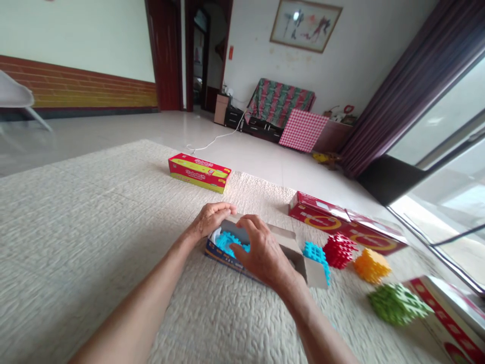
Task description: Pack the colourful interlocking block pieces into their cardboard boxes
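A long blue cardboard box (227,260) lies on the quilted mat in front of me, its top flaps open. Inside it are bright blue plastic lattice pieces (226,241), seen at the left end. My left hand (214,218) is curled around the box's far left corner, holding it. Over the opening is my right hand (261,250), thumb and fingers apart; its fingertips are by the far flap and its thumb is above the blue pieces. Nothing shows in its grasp. The right hand hides the middle of the box.
Right of the box stand stacks of lattice pieces: blue (316,258), red (339,250), yellow (372,265) and green (399,303). A long dark red box (344,220) lies behind them. A red-and-yellow box (199,173) is farther left, a red-and-white carton (447,313) at lower right.
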Action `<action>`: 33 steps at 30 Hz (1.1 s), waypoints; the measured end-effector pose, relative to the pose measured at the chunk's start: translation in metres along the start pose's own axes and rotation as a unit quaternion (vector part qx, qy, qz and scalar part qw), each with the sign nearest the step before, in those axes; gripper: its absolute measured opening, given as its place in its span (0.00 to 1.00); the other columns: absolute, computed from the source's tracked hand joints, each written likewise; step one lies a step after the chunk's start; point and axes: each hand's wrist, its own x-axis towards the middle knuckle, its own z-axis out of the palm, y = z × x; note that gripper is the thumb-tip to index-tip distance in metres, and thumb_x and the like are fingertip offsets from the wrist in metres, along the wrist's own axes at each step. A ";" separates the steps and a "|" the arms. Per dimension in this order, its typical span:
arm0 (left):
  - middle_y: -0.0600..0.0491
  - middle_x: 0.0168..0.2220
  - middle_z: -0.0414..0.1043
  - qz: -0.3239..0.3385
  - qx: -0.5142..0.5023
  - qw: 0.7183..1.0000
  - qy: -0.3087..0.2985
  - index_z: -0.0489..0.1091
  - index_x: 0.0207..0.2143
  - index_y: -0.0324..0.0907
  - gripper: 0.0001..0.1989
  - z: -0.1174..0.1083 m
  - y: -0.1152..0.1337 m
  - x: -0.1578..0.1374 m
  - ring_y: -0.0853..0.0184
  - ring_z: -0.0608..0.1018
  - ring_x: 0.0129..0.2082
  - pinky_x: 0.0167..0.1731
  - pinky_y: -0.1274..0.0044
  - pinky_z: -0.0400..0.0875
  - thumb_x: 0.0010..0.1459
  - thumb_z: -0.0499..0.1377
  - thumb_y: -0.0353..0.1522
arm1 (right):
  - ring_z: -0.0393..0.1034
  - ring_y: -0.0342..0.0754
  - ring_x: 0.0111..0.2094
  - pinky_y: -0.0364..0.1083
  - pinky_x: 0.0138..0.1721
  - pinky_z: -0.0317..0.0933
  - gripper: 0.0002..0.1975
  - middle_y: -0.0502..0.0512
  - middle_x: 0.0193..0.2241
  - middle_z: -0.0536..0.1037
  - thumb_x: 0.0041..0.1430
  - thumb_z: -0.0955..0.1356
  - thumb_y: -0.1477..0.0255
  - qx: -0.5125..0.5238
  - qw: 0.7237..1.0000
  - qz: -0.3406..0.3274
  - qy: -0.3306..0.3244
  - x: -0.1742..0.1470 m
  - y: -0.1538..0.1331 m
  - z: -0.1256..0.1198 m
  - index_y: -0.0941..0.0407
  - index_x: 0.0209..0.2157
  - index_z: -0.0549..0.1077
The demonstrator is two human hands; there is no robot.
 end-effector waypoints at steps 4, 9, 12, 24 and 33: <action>0.51 0.39 0.80 -0.001 0.017 1.000 -0.001 0.77 0.36 0.43 0.16 0.000 0.002 0.000 0.61 0.78 0.43 0.47 0.71 0.70 0.56 0.53 0.40 | 0.71 0.51 0.44 0.51 0.45 0.64 0.10 0.57 0.43 0.74 0.56 0.66 0.72 -0.018 0.997 0.036 0.069 -0.019 0.019 -0.037 0.54 0.41 0.70; 0.51 0.40 0.80 -0.011 0.015 1.000 0.001 0.77 0.36 0.42 0.16 0.001 0.003 -0.001 0.60 0.78 0.45 0.50 0.70 0.69 0.55 0.54 0.41 | 0.72 0.49 0.34 0.50 0.37 0.65 0.07 0.56 0.34 0.76 0.57 0.65 0.67 -0.098 0.970 0.158 0.157 -0.067 0.071 -0.091 0.54 0.35 0.72; 0.52 0.41 0.80 -0.021 0.023 1.000 0.006 0.77 0.36 0.42 0.16 0.000 -0.001 0.000 0.59 0.77 0.46 0.51 0.70 0.69 0.54 0.56 0.42 | 0.71 0.49 0.32 0.50 0.35 0.65 0.07 0.56 0.31 0.75 0.55 0.64 0.66 -0.117 0.947 0.233 0.189 -0.106 0.103 -0.101 0.55 0.31 0.71; 0.54 0.41 0.80 -0.047 0.061 0.997 0.002 0.78 0.36 0.45 0.18 -0.002 -0.006 0.002 0.58 0.77 0.47 0.51 0.73 0.68 0.51 0.58 0.46 | 0.67 0.57 0.42 0.57 0.42 0.66 0.35 0.62 0.44 0.67 0.49 0.69 0.59 -0.128 0.901 0.347 0.224 -0.163 0.141 -0.012 0.56 0.57 0.57; 0.53 0.43 0.79 -0.052 0.057 0.997 -0.007 0.77 0.39 0.45 0.19 -0.003 -0.016 0.003 0.59 0.78 0.47 0.51 0.75 0.68 0.51 0.59 0.46 | 0.65 0.59 0.46 0.58 0.46 0.64 0.37 0.62 0.44 0.67 0.45 0.69 0.65 -0.139 0.907 0.349 0.191 -0.161 0.134 -0.011 0.57 0.57 0.57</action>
